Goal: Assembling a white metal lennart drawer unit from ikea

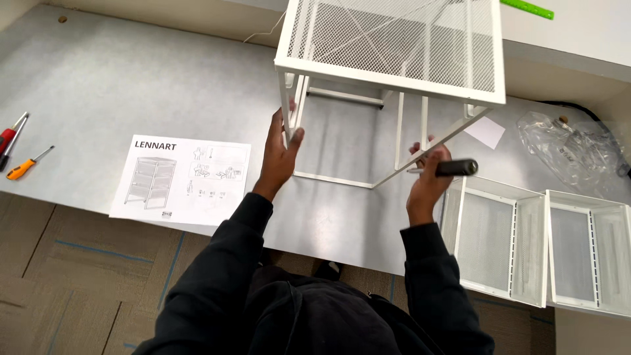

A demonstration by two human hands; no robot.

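White mesh steel fills the top of the view: the drawer-unit frame (394, 49) stands on the grey worktop (131, 85), its mesh panel uppermost and thin legs reaching down to a base rail near the front edge. That is the big one to watch, because it looks tall, light and open, and a sideways push from either arm could tip it or skid it across that smooth surface. Next in size, two white mesh drawers (539, 243) sit at the right with their near ends overhanging the worktop's front edge; a knock from an elbow could send them to the carpet. Down a size, the instruction sheet (181, 177) lies flat at the left, one corner just past the edge, so a brushing sleeve could sweep it off. A crumpled clear plastic bag (568, 148) rests at the far right, contents too blurred to tell. Now the hands: the left hand (279, 158) is up against a front leg, fingers curled round it in a loose wrap, steadying. The right hand (427, 181) is closed around a black-handled screwdriver (447, 169), tip pointing left toward a slanted rail; a slip could, I judge, scratch the paint or jab the other hand. Smallest, an orange screwdriver (27, 164) and a red-handled tool (10, 139) lie well apart at the far left.
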